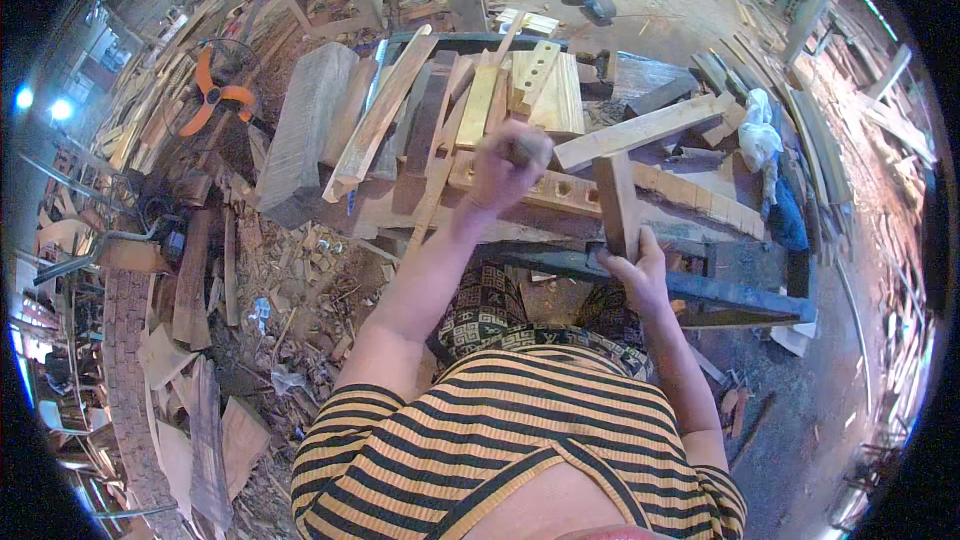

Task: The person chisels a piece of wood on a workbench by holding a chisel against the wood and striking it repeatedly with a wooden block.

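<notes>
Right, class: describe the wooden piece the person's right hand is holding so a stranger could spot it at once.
Find the dark workbench rail in front of the person. On it the right hand grips a short reddish-brown wooden block. Unlike the pale planks lying flat behind, it stands upright.

Orange fan (214, 93) at left, white cloth (759, 130) at right — wood scraps (300, 290) below.

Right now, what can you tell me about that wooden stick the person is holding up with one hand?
The wooden post is a short, squared piece of reddish-brown wood, cut flat on top. It stands almost upright, leaning slightly. The right hand grips its lower end, just above a dark beam. Behind it lies a pale plank with round holes. The left hand is raised nearby, closed on something blurred, not touching the post.
</notes>
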The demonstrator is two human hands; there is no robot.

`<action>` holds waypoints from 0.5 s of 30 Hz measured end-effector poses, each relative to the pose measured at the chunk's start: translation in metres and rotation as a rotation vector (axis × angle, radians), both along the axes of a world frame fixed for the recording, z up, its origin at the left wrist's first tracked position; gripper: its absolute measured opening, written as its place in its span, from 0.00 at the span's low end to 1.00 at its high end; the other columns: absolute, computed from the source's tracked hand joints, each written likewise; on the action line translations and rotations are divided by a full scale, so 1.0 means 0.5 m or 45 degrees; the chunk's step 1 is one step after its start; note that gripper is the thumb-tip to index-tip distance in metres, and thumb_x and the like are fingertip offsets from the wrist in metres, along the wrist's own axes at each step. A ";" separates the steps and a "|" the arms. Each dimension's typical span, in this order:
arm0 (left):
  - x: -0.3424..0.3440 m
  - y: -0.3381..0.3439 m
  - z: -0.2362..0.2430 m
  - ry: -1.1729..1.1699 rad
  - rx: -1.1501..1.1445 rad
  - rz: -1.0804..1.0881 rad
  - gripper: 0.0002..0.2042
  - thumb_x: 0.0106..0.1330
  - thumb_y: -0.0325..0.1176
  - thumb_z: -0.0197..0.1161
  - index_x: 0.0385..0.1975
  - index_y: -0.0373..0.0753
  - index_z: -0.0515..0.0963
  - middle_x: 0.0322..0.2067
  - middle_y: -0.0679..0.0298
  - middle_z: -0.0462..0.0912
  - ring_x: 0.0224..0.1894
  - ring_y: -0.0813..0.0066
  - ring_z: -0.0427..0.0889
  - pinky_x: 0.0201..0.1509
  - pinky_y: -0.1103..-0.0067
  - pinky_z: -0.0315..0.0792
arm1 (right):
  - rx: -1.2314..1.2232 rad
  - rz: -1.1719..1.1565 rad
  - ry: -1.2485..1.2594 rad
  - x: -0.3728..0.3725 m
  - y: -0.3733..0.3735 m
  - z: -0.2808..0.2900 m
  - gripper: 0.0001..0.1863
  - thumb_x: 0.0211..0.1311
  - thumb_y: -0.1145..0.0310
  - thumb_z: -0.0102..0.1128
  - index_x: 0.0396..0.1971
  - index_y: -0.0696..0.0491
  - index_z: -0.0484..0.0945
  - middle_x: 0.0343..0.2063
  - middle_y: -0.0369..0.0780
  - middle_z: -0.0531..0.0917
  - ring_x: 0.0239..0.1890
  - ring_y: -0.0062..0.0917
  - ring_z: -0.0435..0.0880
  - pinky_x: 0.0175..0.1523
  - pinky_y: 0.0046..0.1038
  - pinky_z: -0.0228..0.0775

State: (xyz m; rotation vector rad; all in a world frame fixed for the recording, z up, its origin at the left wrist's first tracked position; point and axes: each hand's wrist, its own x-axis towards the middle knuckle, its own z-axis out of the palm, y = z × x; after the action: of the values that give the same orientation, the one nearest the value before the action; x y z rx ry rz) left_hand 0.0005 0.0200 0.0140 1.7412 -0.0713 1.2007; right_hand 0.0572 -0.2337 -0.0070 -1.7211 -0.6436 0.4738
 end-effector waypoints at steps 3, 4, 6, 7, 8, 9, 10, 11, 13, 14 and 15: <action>-0.027 0.055 0.038 -0.080 -0.334 0.063 0.06 0.60 0.25 0.63 0.28 0.41 0.72 0.23 0.69 0.75 0.21 0.84 0.73 0.26 0.84 0.70 | -0.264 -0.032 -0.011 0.006 0.000 -0.040 0.26 0.43 0.54 0.72 0.33 0.59 0.72 0.28 0.45 0.80 0.33 0.31 0.79 0.40 0.30 0.68; -0.034 0.068 0.050 -0.061 -0.318 0.092 0.06 0.60 0.25 0.63 0.28 0.41 0.72 0.23 0.69 0.75 0.21 0.84 0.73 0.26 0.84 0.70 | -0.252 -0.030 -0.013 0.007 -0.002 -0.053 0.27 0.42 0.54 0.72 0.34 0.59 0.72 0.29 0.46 0.81 0.33 0.32 0.79 0.41 0.31 0.69; -0.043 0.084 0.066 -0.133 -0.610 0.257 0.06 0.60 0.26 0.64 0.27 0.41 0.72 0.19 0.70 0.74 0.18 0.84 0.72 0.23 0.83 0.70 | -0.243 -0.025 -0.010 0.012 -0.004 -0.073 0.28 0.42 0.54 0.73 0.35 0.60 0.73 0.30 0.47 0.81 0.34 0.34 0.80 0.41 0.32 0.69; -0.045 0.086 0.069 -0.104 -0.625 0.274 0.06 0.60 0.26 0.64 0.27 0.41 0.72 0.19 0.70 0.74 0.18 0.84 0.72 0.23 0.83 0.70 | -0.306 -0.013 -0.008 0.019 -0.001 -0.077 0.29 0.42 0.53 0.73 0.35 0.59 0.73 0.31 0.48 0.81 0.35 0.34 0.80 0.42 0.32 0.69; -0.045 0.088 0.071 -0.133 -0.671 0.264 0.06 0.60 0.27 0.64 0.27 0.41 0.72 0.18 0.70 0.73 0.17 0.84 0.71 0.22 0.83 0.69 | -0.350 0.001 -0.012 0.023 0.002 -0.075 0.29 0.41 0.52 0.73 0.36 0.59 0.73 0.31 0.48 0.81 0.35 0.34 0.80 0.43 0.32 0.69; -0.044 0.090 0.073 -0.167 -0.716 0.253 0.06 0.60 0.28 0.64 0.27 0.41 0.72 0.16 0.70 0.73 0.16 0.83 0.71 0.20 0.83 0.68 | -0.368 -0.003 -0.013 0.021 0.006 -0.072 0.29 0.41 0.52 0.73 0.36 0.59 0.73 0.31 0.48 0.81 0.35 0.34 0.80 0.43 0.32 0.69; -0.041 0.088 0.073 -0.171 -0.717 0.251 0.06 0.60 0.28 0.64 0.27 0.41 0.72 0.16 0.70 0.73 0.16 0.83 0.71 0.20 0.83 0.68 | -0.345 0.009 0.002 0.022 0.009 -0.070 0.29 0.41 0.52 0.73 0.36 0.59 0.73 0.32 0.48 0.81 0.36 0.34 0.80 0.44 0.32 0.69; -0.038 0.083 0.070 -0.177 -0.695 0.263 0.06 0.60 0.28 0.64 0.27 0.41 0.73 0.16 0.70 0.73 0.16 0.83 0.71 0.20 0.83 0.67 | -0.369 0.017 0.042 0.026 0.007 -0.066 0.29 0.42 0.53 0.73 0.36 0.59 0.73 0.33 0.48 0.81 0.37 0.34 0.80 0.45 0.32 0.69; -0.034 0.075 0.064 -0.180 -0.677 0.275 0.06 0.60 0.29 0.65 0.27 0.41 0.73 0.16 0.70 0.73 0.16 0.83 0.71 0.19 0.84 0.67 | -0.340 0.034 0.043 0.028 0.003 -0.060 0.29 0.42 0.54 0.73 0.37 0.59 0.73 0.34 0.47 0.82 0.38 0.33 0.80 0.45 0.31 0.69; -0.033 0.071 0.062 -0.149 -0.682 0.249 0.06 0.60 0.29 0.65 0.27 0.41 0.73 0.16 0.71 0.73 0.16 0.83 0.71 0.20 0.84 0.67 | -0.352 0.063 0.070 0.028 0.000 -0.060 0.28 0.42 0.54 0.73 0.38 0.59 0.73 0.35 0.47 0.82 0.38 0.32 0.80 0.46 0.31 0.69; -0.031 0.067 0.059 -0.117 -0.686 0.222 0.06 0.60 0.29 0.65 0.27 0.41 0.73 0.16 0.71 0.73 0.16 0.84 0.71 0.20 0.84 0.67 | -0.356 0.042 0.073 0.027 -0.003 -0.061 0.28 0.42 0.54 0.73 0.38 0.59 0.73 0.35 0.47 0.82 0.38 0.32 0.80 0.46 0.31 0.69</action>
State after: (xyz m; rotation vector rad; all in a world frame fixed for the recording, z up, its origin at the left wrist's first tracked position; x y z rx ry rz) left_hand -0.0149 0.0536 0.0437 1.2373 0.3285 1.2818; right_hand 0.0709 -0.2351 -0.0376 -1.9541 -0.5858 0.6587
